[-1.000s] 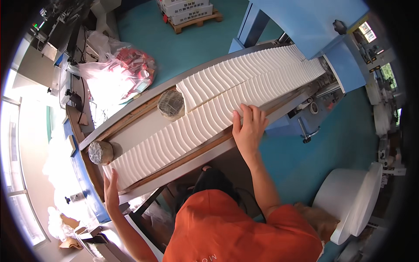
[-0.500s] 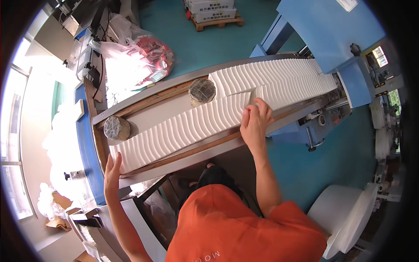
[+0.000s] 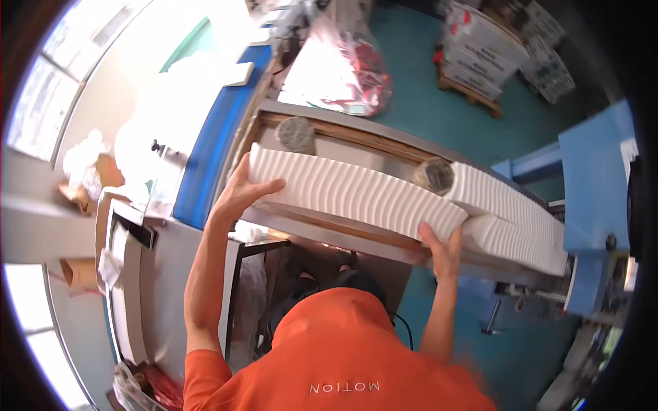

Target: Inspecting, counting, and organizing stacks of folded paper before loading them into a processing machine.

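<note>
Between my two hands is a long row of white, thin, wavy-edged pieces (image 3: 349, 188) packed face to face; their exact kind I cannot tell. My left hand (image 3: 240, 190) presses on its left end, the thumb lying along the near side. At the right end my right hand (image 3: 444, 253) grips it, with thumb and fingers spread around the near corner. The held row lies slantwise over the long tray (image 3: 387, 137). To its right, more white wavy rows (image 3: 510, 198) run along the tray. Two round, wrapped weights, a left one (image 3: 296, 135) and a right one (image 3: 434, 175), stand behind the held row.
A blue belt (image 3: 223, 137) runs beside the tray's left end. Light blue machinery (image 3: 596, 185) stands at the right. Beyond the tray lies a clear bag with red and white contents (image 3: 367, 75). White boxes (image 3: 483, 51) sit on a pallet (image 3: 469, 92).
My right hand has closed on the row's right end, and the row has parted from the pieces to the right and been raised. The view has swung left.
</note>
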Demonstrator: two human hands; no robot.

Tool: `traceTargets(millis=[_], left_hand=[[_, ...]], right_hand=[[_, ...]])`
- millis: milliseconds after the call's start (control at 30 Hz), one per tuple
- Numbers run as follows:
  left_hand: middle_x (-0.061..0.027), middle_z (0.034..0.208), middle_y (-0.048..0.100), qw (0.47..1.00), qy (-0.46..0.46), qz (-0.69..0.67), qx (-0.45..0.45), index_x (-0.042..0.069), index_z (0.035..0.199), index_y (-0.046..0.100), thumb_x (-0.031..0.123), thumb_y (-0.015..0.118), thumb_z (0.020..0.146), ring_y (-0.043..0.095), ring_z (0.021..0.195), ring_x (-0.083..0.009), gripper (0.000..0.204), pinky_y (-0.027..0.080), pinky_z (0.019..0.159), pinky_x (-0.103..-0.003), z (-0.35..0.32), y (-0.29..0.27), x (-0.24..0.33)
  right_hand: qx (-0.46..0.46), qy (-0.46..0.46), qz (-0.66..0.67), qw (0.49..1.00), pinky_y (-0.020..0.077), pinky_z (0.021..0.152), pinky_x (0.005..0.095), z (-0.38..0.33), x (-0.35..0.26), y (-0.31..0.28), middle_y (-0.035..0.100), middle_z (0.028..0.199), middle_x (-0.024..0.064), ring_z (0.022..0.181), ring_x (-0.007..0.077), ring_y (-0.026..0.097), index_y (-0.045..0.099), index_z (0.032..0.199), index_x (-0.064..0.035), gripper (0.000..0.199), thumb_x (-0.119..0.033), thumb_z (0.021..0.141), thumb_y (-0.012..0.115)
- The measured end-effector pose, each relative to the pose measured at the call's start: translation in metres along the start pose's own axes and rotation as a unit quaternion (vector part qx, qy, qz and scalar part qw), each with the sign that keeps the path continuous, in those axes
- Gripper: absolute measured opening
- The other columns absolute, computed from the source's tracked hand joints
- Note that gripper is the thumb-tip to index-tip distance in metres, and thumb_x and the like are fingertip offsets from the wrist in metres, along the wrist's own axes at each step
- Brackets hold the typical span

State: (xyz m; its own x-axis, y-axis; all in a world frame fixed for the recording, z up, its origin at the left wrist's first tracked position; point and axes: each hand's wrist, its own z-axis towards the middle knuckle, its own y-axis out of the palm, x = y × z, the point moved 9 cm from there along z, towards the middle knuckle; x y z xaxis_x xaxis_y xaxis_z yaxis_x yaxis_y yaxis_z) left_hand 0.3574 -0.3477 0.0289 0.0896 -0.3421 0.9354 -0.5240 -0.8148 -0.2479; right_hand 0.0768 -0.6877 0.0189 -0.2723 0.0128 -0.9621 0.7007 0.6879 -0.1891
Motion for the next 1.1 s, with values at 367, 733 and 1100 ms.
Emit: traceTargets(millis=[367,733,1100], left_hand=[[-0.0099,0.122,0.057,0.814,-0.111,-0.218,0.526,0.007,0.139,0.039,0.015,0.081,0.075,0.058,0.111,-0.0222,0.077,0.048,0.095,-0.037,-0.410,-0.141,-0.141],[-0.0074,0.129,0.050,0.381,-0.195,-0.472,0.771,0.014,0.136,0.030,0.018,0.083,0.078,0.056,0.112,-0.0246,0.079,0.054,0.076,-0.043,-0.523,0.087,-0.229],[-0.0055,0.131,0.051,0.482,-0.085,-0.643,0.589,0.017,0.138,0.038,0.022,0.071,0.091,0.053,0.119,-0.0255,0.058,0.049,0.094,-0.045,-0.397,0.044,-0.232]], right_hand=[[-0.532,-0.165,-0.108,0.824,0.0480,0.093,0.0379,-0.106,-0.087,0.354,0.058,0.121,0.0170,0.111,0.0246,0.058,0.039,0.131,0.0039,0.079,-0.022,0.072,0.084],[-0.787,-0.424,-0.429,0.130,0.0376,0.106,0.0434,-0.503,0.009,0.711,0.051,0.135,0.0173,0.126,0.0345,0.048,0.041,0.144,-0.0112,0.108,-0.046,0.055,0.090],[-0.541,-0.507,-0.151,0.654,0.0275,0.104,0.0508,-0.282,-0.048,0.531,0.046,0.134,0.0213,0.129,0.0347,0.041,0.062,0.114,-0.0068,0.044,-0.031,0.079,0.075]])
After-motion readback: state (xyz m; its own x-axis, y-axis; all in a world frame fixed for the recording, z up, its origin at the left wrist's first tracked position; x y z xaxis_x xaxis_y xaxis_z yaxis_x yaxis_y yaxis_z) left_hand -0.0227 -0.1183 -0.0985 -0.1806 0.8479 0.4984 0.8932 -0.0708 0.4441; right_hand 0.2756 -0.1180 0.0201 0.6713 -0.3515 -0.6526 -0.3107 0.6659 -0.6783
